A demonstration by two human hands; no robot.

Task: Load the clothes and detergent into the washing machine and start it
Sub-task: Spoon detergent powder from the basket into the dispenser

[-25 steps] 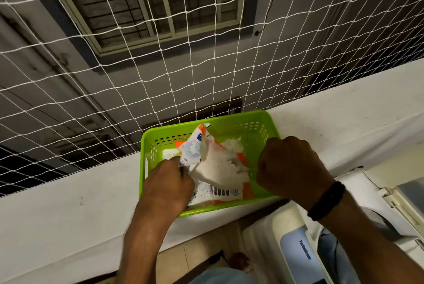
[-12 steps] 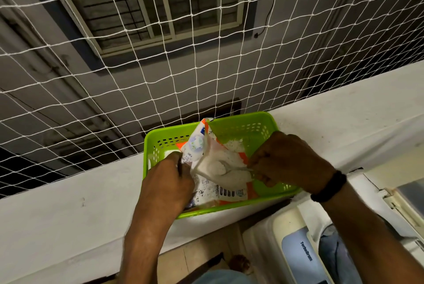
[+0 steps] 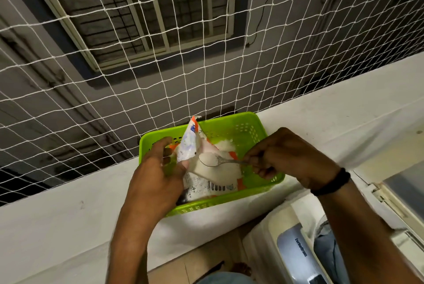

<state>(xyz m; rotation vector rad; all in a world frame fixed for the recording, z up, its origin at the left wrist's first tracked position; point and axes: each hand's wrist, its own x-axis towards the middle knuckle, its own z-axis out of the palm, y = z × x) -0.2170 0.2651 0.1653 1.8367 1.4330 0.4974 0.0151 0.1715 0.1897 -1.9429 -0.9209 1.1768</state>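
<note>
A white and orange detergent bag (image 3: 202,169) lies open in a green plastic basket (image 3: 250,130) on the white ledge. My left hand (image 3: 158,173) pinches the bag's left edge and holds it open. My right hand (image 3: 286,155) grips a metal spoon (image 3: 220,160) whose bowl, heaped with white powder, sits in the bag's mouth. At the bottom right is the washing machine (image 3: 296,251), with blue-grey clothes (image 3: 325,247) visible inside its open top.
White safety netting (image 3: 183,65) rises right behind the basket, with a building wall and window beyond. The white ledge (image 3: 68,221) runs across the frame. The machine's raised lid (image 3: 399,194) stands at the right edge. Tiled floor shows below the ledge.
My right hand has drawn back to the right, so the spoon now shows with powder heaped on it. My left hand has loosened, its fingers spreading on the bag's edge.
</note>
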